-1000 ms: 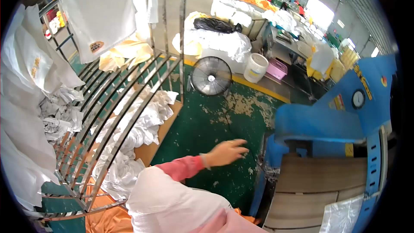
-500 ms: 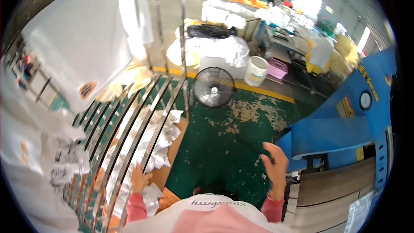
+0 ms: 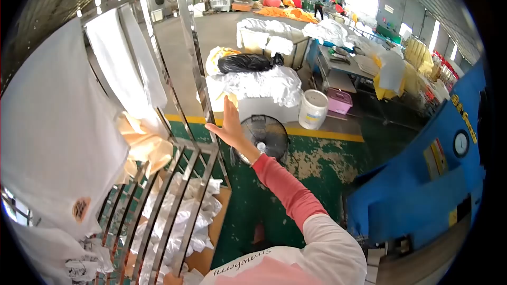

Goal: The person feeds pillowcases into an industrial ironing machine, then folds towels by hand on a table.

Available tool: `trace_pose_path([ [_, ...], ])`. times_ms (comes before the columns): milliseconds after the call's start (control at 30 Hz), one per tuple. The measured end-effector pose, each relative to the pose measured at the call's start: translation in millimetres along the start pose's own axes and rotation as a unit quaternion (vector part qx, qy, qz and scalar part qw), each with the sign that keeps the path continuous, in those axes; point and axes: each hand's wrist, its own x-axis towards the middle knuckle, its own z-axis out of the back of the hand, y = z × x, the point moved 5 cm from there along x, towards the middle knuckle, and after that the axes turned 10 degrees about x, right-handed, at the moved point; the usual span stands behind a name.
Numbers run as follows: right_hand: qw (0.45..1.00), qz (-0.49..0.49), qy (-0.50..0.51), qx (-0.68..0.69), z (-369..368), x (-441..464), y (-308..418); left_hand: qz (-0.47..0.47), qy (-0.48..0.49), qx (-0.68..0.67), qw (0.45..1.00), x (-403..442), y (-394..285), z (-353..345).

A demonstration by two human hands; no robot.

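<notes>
My right hand reaches across my front with its fingers stretched out and thumb apart, holding nothing. It is nearest to the upright post of a metal rack, though I cannot tell whether it touches. At the lower edge, only a small part of my left hand shows beside a slatted metal bar of the rack; its fingers are mostly hidden. White cloths hang over the rack on the left, and a cream cloth is bunched by the slats. Beneath the slats, crumpled white material lies on cardboard.
A black fan stands on the green floor ahead. Behind it are a white bucket, a pink bin and a heap of white cloth with a black bag. A blue machine with a gauge borders the right side.
My right hand has swung from beside the blue machine across to the rack's post. My left hand has dropped toward the lower edge of view. The camera view has tilted up.
</notes>
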Motion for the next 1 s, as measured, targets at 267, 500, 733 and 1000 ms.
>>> trace_pose_path([
  [267,0.986,-0.060,0.019,0.157,-119.4,21.2,-109.6,0.039,0.090,-0.015,0.995,-15.2,1.8,1.9],
  [500,0.985,0.012,-0.005,0.175,-131.4,30.2,-127.3,0.027,0.040,-0.035,0.998,-3.0,-34.6,5.8],
  [733,0.982,0.014,0.015,0.188,-165.4,55.9,-161.8,0.073,0.041,-0.023,0.996,15.3,-78.1,-9.4],
  [1000,0.986,0.004,0.013,0.165,-259.8,138.3,-236.6,0.107,0.100,-0.031,0.989,125.5,-157.3,-7.0],
])
